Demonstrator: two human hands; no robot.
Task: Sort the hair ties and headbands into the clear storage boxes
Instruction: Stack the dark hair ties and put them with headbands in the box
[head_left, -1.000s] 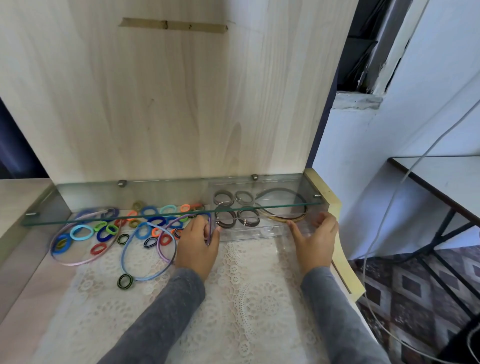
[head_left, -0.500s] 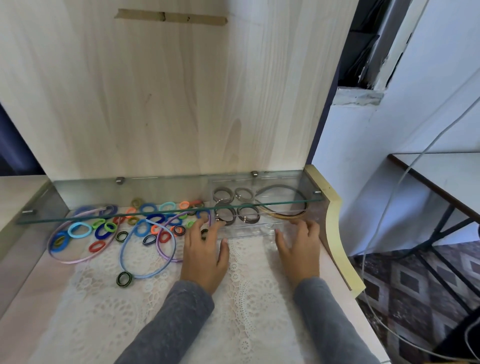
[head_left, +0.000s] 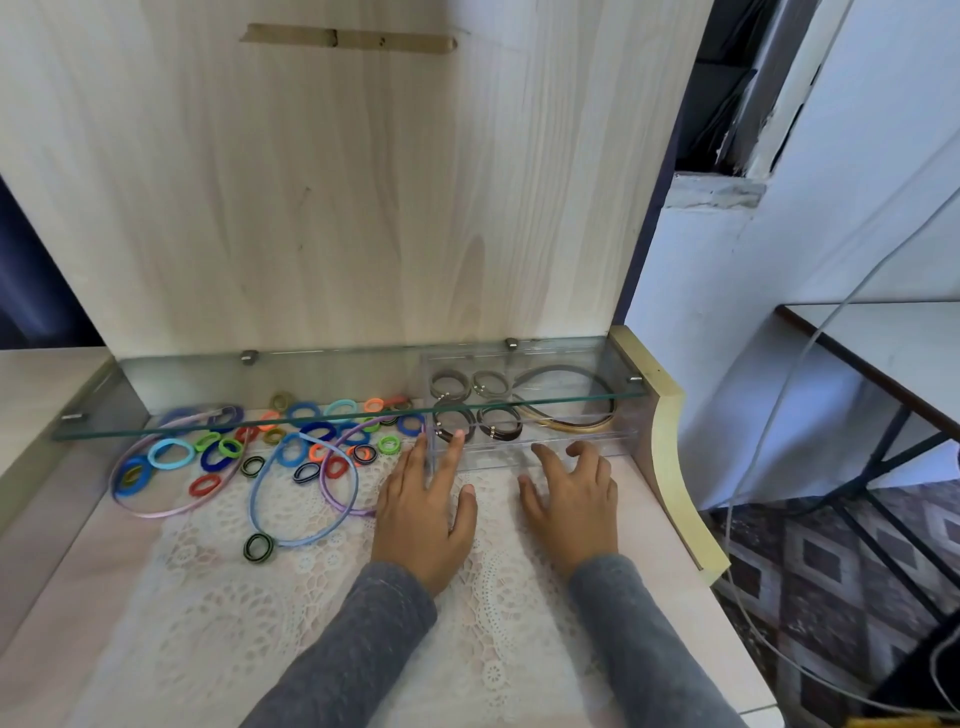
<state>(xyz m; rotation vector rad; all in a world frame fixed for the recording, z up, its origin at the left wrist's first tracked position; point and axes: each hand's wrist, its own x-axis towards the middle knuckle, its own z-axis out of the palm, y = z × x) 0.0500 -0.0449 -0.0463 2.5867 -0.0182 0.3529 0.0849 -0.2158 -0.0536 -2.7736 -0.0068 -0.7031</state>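
A clear storage box stands at the back right under a glass shelf. It holds several brown and grey hair ties and dark and tan headbands. My left hand lies flat in front of the box's left corner, fingers spread, fingertips touching its front wall. My right hand rests open before the box's middle, holding nothing. To the left lie several colourful hair ties, a pink headband, a blue headband and a purple headband on a lace cloth.
A glass shelf spans the back above the ties and box. A wooden panel rises behind. The desk's right edge curves beside the box. A striped hair tie lies alone near the front. Cables hang at right.
Both hands have let go of the box's sides and drawn back toward me. They now lie open on the cloth in front of the box.
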